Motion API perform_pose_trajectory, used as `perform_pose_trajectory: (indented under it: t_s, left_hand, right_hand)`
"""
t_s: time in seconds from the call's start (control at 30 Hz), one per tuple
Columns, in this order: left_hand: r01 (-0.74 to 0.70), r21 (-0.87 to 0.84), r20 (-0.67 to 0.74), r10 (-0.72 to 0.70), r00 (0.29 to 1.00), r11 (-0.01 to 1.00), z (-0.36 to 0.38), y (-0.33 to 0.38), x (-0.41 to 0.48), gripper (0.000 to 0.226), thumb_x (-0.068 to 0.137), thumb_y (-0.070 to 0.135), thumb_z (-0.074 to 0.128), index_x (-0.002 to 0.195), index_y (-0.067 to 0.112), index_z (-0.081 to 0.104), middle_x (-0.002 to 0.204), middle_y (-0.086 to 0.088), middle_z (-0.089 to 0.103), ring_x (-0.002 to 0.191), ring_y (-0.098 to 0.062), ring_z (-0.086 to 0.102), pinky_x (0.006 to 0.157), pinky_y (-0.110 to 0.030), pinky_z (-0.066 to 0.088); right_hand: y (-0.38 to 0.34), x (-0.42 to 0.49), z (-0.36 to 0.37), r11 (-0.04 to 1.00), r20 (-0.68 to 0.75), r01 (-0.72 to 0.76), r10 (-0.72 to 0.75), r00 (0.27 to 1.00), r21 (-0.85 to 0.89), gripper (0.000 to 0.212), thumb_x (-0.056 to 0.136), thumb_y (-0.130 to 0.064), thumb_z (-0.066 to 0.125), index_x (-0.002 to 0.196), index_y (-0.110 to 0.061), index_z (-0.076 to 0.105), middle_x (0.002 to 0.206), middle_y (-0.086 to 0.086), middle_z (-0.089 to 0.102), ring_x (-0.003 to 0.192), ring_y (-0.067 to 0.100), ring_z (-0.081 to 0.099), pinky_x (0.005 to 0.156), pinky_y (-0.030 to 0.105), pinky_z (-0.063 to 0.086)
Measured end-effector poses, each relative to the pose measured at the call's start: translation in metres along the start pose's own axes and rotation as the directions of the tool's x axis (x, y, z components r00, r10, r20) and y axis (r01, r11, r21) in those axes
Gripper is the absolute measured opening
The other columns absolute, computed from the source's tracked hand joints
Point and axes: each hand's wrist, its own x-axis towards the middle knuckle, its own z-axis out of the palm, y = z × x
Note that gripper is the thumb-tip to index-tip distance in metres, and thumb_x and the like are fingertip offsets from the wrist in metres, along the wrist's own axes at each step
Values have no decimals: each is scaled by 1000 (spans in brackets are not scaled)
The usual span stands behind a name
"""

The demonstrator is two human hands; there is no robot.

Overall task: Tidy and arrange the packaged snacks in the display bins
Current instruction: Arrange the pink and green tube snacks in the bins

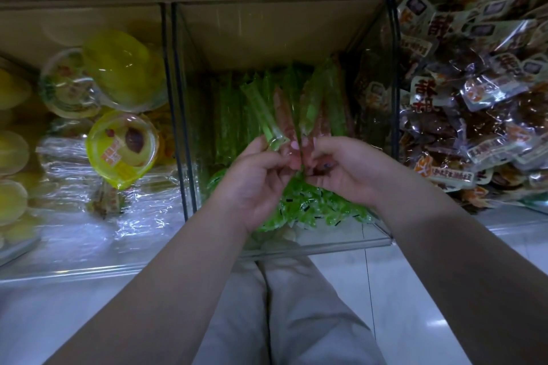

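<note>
- Over the middle clear-walled display bin point(326, 241), at twelve o'clock from your knees, your two hands meet with the thumbs almost touching.
- Your left grip point(261, 175) is curled round the lower end of a long green translucent stick packet point(261, 115), which slants up toward eleven o'clock.
- Just beside it stands a pinkish-red translucent stick packet point(283, 121). Its lower end sits between your hands, and I cannot tell which one holds it.
- Your right grip point(341, 169) pinches the lower ends of a small bunch of green and reddish stick packets point(312, 109), which fans out toward one o'clock.
- At twelve o'clock from your hands, deeper in the same bin, a row of upright green stick packets point(228, 115) stands toward the back.
- At six o'clock from your hands, under the wrists, a heap of bright green crinkled packets with black marks point(311, 204) lies against the front wall.
- At nine o'clock, the neighbouring bin holds round yellow jelly cups with clear lids point(123, 148); the nearest is tilted on crumpled clear plastic film point(89, 210).
- At three o'clock, the next bin is piled with brown vacuum-sealed snack packets bearing white printed labels point(474, 98).
- At six o'clock, your pale beige trousers point(296, 305) show above a glossy white tiled floor point(415, 290).
</note>
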Motion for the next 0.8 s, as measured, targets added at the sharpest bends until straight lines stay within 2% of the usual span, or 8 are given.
perform_pose_trajectory:
  t_s: [0.1,0.17,0.27,0.37,0.5,0.57,0.63,0.8]
  left_hand:
    - [-31,49,-63,34,997,998,-3,-1,6,79,90,-14,48,154,11,8,104,-19,69,69,-12,68,68,-22,57]
    - [-52,61,-69,57,996,997,-3,-2,8,68,91,-8,53,150,5,22,99,-13,73,63,-8,67,65,-22,55]
    - [-69,247,3,70,998,967,3,-4,7,12,94,2,54,100,7,63,78,-2,73,62,-6,64,69,-24,49]
    - [-49,409,-34,69,997,911,5,-5,11,23,94,6,56,73,15,57,72,1,70,73,-13,63,78,-32,48]
    - [52,435,-146,14,989,899,6,-4,20,20,98,13,52,79,11,57,68,-3,70,78,-19,64,83,-35,51]
    - [76,420,-188,5,982,904,6,-4,25,16,99,13,51,86,9,59,82,-7,73,88,-22,66,90,-37,52]
    - [84,421,-219,11,976,903,6,-5,28,11,98,14,54,94,7,61,94,-12,73,94,-23,68,93,-37,53]
    - [87,432,-217,10,976,898,6,-5,21,6,95,11,58,93,5,61,69,-3,71,63,-13,67,73,-28,54]
  right_hand:
    - [-1,-5,-2,996,14,-6,8,1000,-90,25,86,2,50,108,-5,59,96,12,56,73,14,50,59,24,45]
    - [-1,-9,0,991,27,-3,7,1000,-134,19,86,3,48,100,-6,58,84,9,56,68,13,50,57,23,41]
    - [2,-15,0,989,23,24,-21,1000,-148,20,85,4,48,92,-11,59,73,4,56,66,14,50,57,25,41]
    - [6,-19,-1,985,42,61,-55,998,-164,24,88,2,50,102,-13,64,82,3,61,75,14,53,67,30,48]
    - [5,-18,4,991,-12,35,-37,999,-131,26,98,-23,53,110,-3,65,97,10,69,86,18,64,97,46,50]
    - [2,-13,7,997,-129,-12,2,992,-77,47,101,-43,43,113,-2,63,106,16,70,94,24,67,91,49,53]
    - [-1,-9,10,996,-235,-53,33,972,-78,49,101,-48,39,107,-6,64,103,14,72,92,25,70,77,44,58]
    - [-1,-13,10,994,-189,-38,18,982,-103,35,101,-37,46,103,-8,65,83,6,72,75,17,71,60,30,58]
